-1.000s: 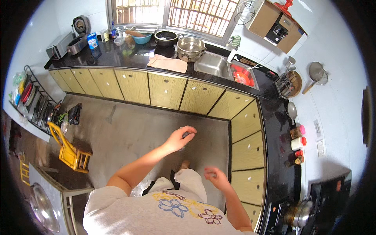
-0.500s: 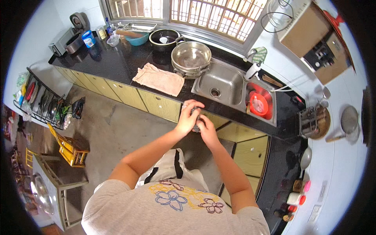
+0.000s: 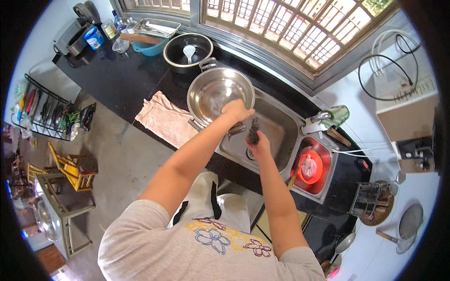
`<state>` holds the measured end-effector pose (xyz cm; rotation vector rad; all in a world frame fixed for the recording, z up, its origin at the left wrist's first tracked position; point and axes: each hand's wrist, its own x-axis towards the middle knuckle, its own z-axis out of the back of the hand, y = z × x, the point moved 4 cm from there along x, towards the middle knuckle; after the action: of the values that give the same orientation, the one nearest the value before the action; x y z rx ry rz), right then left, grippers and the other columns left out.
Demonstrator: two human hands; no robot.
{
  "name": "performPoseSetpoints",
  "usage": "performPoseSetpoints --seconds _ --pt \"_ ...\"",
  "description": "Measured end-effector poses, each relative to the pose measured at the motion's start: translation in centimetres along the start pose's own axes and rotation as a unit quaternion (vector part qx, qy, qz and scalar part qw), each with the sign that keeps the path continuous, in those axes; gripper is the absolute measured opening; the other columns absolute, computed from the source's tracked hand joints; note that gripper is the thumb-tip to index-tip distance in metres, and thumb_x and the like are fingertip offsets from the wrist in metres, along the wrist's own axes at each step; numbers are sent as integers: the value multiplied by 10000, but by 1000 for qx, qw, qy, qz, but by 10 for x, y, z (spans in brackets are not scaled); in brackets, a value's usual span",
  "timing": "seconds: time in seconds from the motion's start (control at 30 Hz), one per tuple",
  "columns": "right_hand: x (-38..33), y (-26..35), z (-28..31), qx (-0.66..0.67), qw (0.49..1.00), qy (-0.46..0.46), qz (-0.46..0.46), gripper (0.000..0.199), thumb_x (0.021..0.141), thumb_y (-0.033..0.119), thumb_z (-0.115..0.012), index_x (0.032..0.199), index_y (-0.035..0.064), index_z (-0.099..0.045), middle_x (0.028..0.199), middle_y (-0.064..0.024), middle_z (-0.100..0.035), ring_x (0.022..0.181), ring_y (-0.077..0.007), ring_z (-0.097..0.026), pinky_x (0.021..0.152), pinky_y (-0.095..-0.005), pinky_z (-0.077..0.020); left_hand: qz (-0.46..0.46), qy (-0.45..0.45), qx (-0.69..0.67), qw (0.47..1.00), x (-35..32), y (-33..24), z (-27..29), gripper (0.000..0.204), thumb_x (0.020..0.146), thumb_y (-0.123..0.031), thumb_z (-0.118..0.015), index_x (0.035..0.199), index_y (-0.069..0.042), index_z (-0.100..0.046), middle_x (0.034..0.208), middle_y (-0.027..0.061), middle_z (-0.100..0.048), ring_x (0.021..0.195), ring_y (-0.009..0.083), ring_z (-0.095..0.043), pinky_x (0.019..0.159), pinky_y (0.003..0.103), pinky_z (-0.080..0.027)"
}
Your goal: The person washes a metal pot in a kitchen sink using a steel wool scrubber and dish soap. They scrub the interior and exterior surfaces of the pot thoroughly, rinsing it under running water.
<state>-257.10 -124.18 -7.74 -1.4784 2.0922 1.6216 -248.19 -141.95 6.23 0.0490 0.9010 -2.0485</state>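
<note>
A wide stainless steel pot (image 3: pixel 202 96) stands on the counter at the sink's left edge. Across its near right rim lies my left hand (image 3: pixel 237 112), fingers curled over the inner side and thumb pointing right; it appears to grip the rim, though the fingertips are partly hidden. My right hand (image 3: pixel 260 144) is above the steel sink basin (image 3: pixel 283 136), closed around a dark, curly scouring pad (image 3: pixel 253 130) that sticks up past the fingers. A pink cloth (image 3: pixel 164 119) lies flat on the counter left of the pot.
Behind the pot is a black basin (image 3: pixel 176 56) with a white ladle (image 3: pixel 189 52). The smaller sink holds a red bowl (image 3: pixel 317 176). A faucet (image 3: pixel 321 117) stands behind the sinks. Beyond the black basin sits a teal basin (image 3: pixel 150 49).
Both hands, earlier together around the dark scouring pad before the counter, have moved forward and apart. The left reached the pot's rim; the right kept the pad over the sink. The view shifted.
</note>
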Motion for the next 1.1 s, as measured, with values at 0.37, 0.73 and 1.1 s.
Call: performPoseSetpoints --seconds 0.37,0.73,1.1 --pt "31 -4 -70 -81 992 89 -23 392 1005 231 -568 1375 142 -473 1124 -12 -652 1005 -151 -636 798 -387 -536 -20 -98 44 994 -7 -1 -5 237 914 -235 -601 990 -12 -626 891 214 -696 858 405 -680 763 500 -540" --pt "54 -30 -139 -121 976 176 -37 342 1005 177 -565 1325 65 -526 1053 -55 -665 867 -122 -636 679 -258 -504 -1 -220 12 976 -70 10 72 322 936 -245 -612 1104 31 -616 863 274 -673 862 452 -656 765 512 -510" --pt "45 -15 -69 -51 984 150 -79 378 952 151 -497 1326 99 -501 1188 -111 -596 1031 -220 -596 816 -379 -522 -132 -225 -214 941 -124 -66 48 327 957 -157 -652 1213 7 -532 902 200 -690 822 323 -687 725 362 -520"
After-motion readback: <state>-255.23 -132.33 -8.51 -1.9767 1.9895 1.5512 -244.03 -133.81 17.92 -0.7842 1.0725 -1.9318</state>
